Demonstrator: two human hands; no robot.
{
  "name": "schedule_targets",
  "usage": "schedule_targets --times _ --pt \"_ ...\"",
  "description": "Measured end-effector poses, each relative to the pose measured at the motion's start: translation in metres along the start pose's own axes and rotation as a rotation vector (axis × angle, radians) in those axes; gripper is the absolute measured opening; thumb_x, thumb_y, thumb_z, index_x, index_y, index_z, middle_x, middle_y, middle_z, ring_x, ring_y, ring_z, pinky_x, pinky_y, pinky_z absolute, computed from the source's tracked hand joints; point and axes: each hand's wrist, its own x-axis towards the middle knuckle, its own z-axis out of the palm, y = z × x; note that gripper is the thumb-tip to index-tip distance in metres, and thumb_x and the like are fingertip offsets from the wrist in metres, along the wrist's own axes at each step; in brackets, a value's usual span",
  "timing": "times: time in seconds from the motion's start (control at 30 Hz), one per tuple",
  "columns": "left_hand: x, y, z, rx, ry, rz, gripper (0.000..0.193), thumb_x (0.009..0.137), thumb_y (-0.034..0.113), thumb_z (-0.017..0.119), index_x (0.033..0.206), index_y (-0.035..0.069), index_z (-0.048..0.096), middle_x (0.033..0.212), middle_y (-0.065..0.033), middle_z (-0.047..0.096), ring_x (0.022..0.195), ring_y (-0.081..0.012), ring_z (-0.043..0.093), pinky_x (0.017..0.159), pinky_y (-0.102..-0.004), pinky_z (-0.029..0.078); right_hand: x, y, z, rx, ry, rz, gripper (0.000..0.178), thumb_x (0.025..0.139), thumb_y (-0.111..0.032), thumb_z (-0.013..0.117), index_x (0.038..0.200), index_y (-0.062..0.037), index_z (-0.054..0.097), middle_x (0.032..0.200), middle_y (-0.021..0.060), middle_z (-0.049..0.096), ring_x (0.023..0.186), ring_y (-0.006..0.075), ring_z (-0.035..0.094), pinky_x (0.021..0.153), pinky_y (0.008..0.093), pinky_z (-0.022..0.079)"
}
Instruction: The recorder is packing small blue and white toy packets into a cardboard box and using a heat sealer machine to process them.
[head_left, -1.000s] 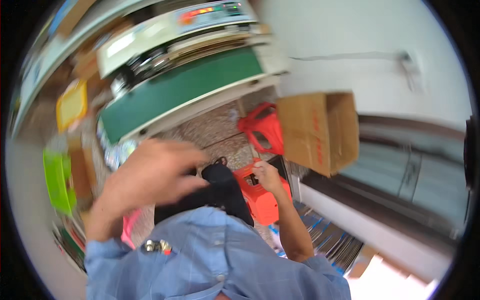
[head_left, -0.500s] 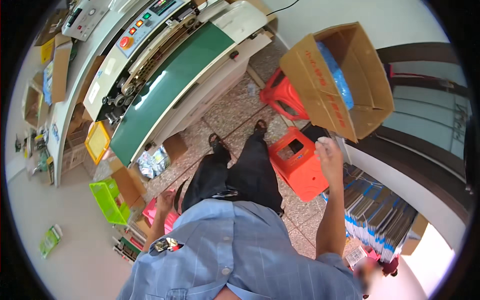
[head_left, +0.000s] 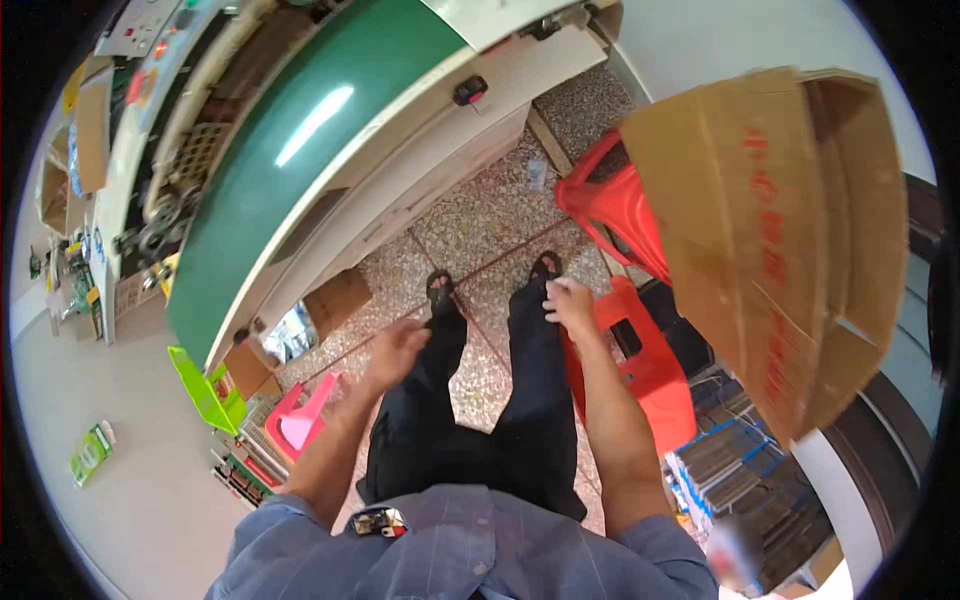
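Hanging slightly apart from the body, the left hand (head_left: pixel 397 352) shows a released grip, its fingers loosely bent beside the left leg of the black cloth trousers (head_left: pixel 532 385). The right hand (head_left: pixel 570 305) is likewise relaxed, fingers half curled in front of the right knee; whether they brush the fabric cannot be told. Just beyond that hand, on the person's right, stands the red stool (head_left: pixel 665 400), smooth moulded plastic with a slot cut through it. A second red stool (head_left: pixel 650 235) sits farther forward, partly hidden by a creased brown cardboard box (head_left: pixel 735 230) with open flaps. Underfoot, the floor (head_left: pixel 480 385) is speckled stone divided by dark straight joints. Ahead stretches a flat, glossy green machine bed (head_left: pixel 330 130), edged in off-white.
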Motion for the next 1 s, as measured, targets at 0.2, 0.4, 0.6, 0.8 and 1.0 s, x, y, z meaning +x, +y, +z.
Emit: schedule_targets --times 0.2,0.4,0.6,0.8,1.0 --pt "0.16 -0.056 0.104 0.041 -0.15 0.295 0.024 0.092 0.006 0.062 0.113 -0.003 0.059 0.095 -0.0088 0.068 0.085 -0.0154 0.066 0.076 -0.0293 0.053 0.261 0.034 0.048 -0.165 0.095 -0.154 0.031 0.089 -0.023 0.064 0.094 0.0068 0.062 0.074 0.0132 0.062 0.058 0.0232 0.064 0.043 0.0371 0.053" --pt "0.272 -0.031 0.157 0.286 -0.335 0.319 0.034 0.091 0.023 0.065 0.116 0.001 0.06 0.095 -0.0179 0.069 0.086 -0.029 0.068 0.074 -0.0372 0.052 0.426 0.063 0.015 -0.415 0.492 -0.404 0.034 0.086 -0.025 0.064 0.075 0.0081 0.062 0.066 0.0244 0.063 0.058 0.0358 0.067 0.053 0.0466 0.052" --pt "0.324 -0.036 0.159 0.811 -0.342 0.368 0.033 0.085 0.024 0.069 0.113 0.008 0.062 0.102 -0.0205 0.066 0.097 -0.0392 0.063 0.082 -0.0483 0.05 0.446 0.037 0.083 -0.539 0.571 -0.505 0.031 0.083 -0.026 0.063 0.086 0.0048 0.068 0.083 0.0309 0.066 0.085 0.0441 0.067 0.074 0.0526 0.052" --pt "0.362 0.001 0.173 0.764 -0.251 0.433 0.063 0.081 0.016 0.07 0.138 0.009 0.043 0.124 -0.0197 0.058 0.112 -0.041 0.056 0.093 -0.048 0.047 0.466 0.057 0.034 -0.38 0.198 -0.485 0.026 0.08 -0.028 0.07 0.089 -0.0043 0.064 0.079 0.0138 0.069 0.066 0.0277 0.067 0.053 0.0413 0.049" --pt "0.354 -0.021 0.143 0.599 0.133 0.857 0.063 0.075 0.007 0.07 0.132 0.0 0.044 0.139 -0.0178 0.041 0.129 -0.0354 0.041 0.095 -0.0453 0.046 0.316 0.016 0.048 0.299 -0.614 0.077 0.019 0.089 -0.026 0.063 0.082 -0.0116 0.053 0.064 -0.0022 0.045 0.047 0.0082 0.041 0.037 0.0237 0.026"
